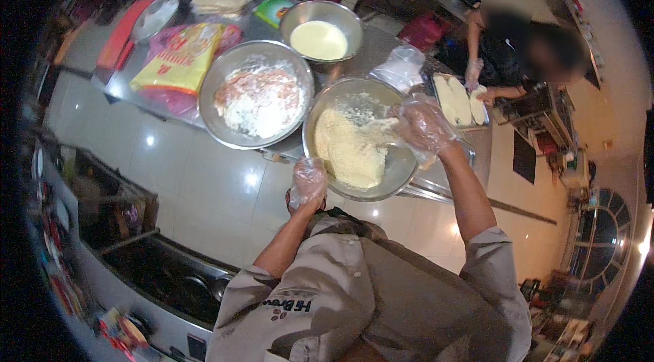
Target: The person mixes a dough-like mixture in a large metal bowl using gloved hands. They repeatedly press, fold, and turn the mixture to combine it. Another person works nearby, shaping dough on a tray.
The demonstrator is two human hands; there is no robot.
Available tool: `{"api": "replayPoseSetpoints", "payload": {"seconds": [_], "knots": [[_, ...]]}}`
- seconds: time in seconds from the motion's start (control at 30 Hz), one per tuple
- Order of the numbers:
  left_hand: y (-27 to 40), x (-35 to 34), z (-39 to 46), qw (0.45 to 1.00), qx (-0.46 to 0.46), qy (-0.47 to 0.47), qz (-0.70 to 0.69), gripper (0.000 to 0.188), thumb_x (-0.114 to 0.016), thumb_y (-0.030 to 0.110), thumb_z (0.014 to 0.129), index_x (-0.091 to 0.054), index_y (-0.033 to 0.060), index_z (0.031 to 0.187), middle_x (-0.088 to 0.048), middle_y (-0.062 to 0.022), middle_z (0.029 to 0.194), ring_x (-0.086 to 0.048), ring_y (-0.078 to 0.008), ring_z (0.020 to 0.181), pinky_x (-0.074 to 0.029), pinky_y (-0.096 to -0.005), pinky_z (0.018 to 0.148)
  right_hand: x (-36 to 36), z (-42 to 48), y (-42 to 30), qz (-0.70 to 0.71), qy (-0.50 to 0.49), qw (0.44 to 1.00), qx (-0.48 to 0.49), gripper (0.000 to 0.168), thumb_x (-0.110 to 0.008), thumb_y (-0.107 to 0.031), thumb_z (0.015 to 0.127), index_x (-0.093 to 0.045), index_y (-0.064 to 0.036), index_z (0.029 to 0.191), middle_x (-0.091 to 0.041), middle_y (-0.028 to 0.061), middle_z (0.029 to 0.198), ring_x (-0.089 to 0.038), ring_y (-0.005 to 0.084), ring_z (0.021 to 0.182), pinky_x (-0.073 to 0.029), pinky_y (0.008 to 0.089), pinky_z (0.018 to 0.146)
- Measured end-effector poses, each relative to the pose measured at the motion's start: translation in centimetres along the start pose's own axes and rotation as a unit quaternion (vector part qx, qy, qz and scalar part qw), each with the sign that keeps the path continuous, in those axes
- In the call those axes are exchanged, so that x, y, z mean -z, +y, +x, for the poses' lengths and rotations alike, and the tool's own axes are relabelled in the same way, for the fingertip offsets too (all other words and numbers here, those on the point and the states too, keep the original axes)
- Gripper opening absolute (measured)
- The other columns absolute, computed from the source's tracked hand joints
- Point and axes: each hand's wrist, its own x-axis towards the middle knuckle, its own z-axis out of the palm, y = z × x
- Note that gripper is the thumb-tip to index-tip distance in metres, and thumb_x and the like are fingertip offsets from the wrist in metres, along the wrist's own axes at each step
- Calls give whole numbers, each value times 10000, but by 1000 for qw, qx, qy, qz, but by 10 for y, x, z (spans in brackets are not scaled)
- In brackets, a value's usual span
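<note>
A steel mixing bowl (403, 178) in front of me holds pale yellow breadcrumbs (350, 155), with whitish flour-like dust on its far wall. My left hand (309, 180), in a clear plastic glove, grips the bowl's near-left rim. Over the right side of the same bowl, my gloved right hand (424, 124) holds a pale coated piece (380, 129), blurred and partly hidden by the fingers. To the left stands another steel bowl (207, 98) with pinkish raw meat pieces (263, 87) under white flour (265, 115). A third steel bowl (352, 19) behind contains a pale yellow liquid (319, 40).
A yellow printed bag (179, 58) lies left on the steel table (120, 88), near a small bowl of white powder (156, 17). A clear plastic bag (401, 68) sits behind the crumbs. At right, a co-worker's gloved hand (474, 73) is beside a tray of coated pieces (454, 98).
</note>
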Motion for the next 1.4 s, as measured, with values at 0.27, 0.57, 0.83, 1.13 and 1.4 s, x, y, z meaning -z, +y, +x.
{"api": "replayPoseSetpoints", "payload": {"seconds": [0.27, 0.57, 0.83, 1.13, 1.4], "knots": [[-17, -9, 1, 999, -11, 13, -43, 256, -652, 189, 856, -577, -28, 972, -627, -111, 852, -580, -227, 762, -473, -372, 716, -49, -23, 45, -57, 165, 982, 75, 408, -728, -316, 758, -639, -111, 1099, -659, 113, 1018, -608, 311, 1012, -446, 452, 905], [-79, -20, 11, 987, -12, 110, -118, 290, -706, 215, 830, -593, -14, 966, -621, -103, 867, -580, -202, 803, -478, -353, 729, 63, -64, 84, 197, 92, 976, -1, 284, -750, -193, 744, -669, -33, 965, -677, 124, 926, -641, 225, 869, -492, 363, 816], [-68, 12, 24, 998, -10, 31, 52, 286, -658, 177, 856, -556, 11, 1065, -616, -81, 925, -575, -183, 828, -492, -336, 722, 87, -155, 188, -19, 34, 997, -67, 279, -713, -227, 746, -659, -37, 943, -673, 139, 912, -635, 315, 887, -491, 411, 804], [-19, -8, 6, 999, -9, 43, 5, 237, -649, 158, 853, -580, 23, 1035, -609, -68, 921, -571, -164, 826, -490, -321, 711, -51, -257, 409, 509, -120, 837, -164, 354, -748, -294, 705, -678, -53, 955, -655, 162, 976, -627, 325, 890, -491, 416, 817], [-14, -6, -9, 997, -34, 63, 25, 289, -648, 258, 871, -582, 19, 1020, -609, -67, 929, -566, -170, 842, -486, -327, 741, -123, -224, 427, 84, -231, 957, -157, 413, -752, -343, 705, -688, -94, 1028, -665, 147, 989, -631, 311, 914, -490, 403, 833]]}}
